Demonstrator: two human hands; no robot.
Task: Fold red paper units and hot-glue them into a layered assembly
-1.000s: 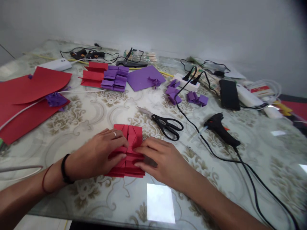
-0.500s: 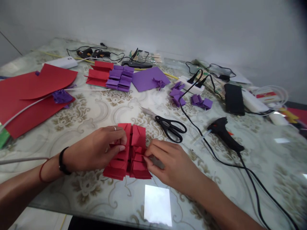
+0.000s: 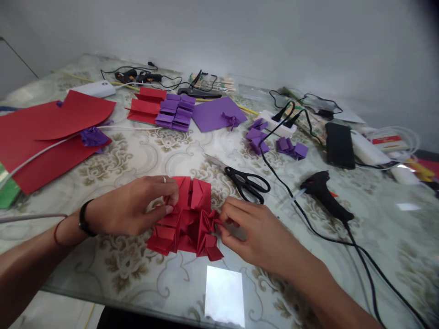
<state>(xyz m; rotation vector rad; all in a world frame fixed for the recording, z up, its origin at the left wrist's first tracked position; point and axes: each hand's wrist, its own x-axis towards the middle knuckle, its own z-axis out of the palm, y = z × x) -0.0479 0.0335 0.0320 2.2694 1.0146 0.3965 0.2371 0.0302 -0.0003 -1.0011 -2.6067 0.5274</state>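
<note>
A pleated piece of red folded paper (image 3: 188, 228) lies on the table in front of me, its middle spread apart between two rows of flaps. My left hand (image 3: 144, 203) is closed on the paper's left side, thumb and fingers pinching a flap. With thumb and forefinger, my right hand (image 3: 252, 228) pinches a flap on the right side and holds it outward. Just beyond the paper lie black-handled scissors (image 3: 246, 182), their blades pointing to the far left.
To the right rests a black glue gun (image 3: 325, 196) with its cord trailing. Large red sheets (image 3: 51, 132) spread at left. Behind stand folded purple paper (image 3: 175, 112), a purple sheet (image 3: 214, 114), a white power strip (image 3: 277, 124) and a black phone (image 3: 339, 145).
My right hand has pulled its flap to the right, opening the red paper's centre and twisting the right-hand pleats. My left hand has stayed on the left side. The view has shifted slightly.
</note>
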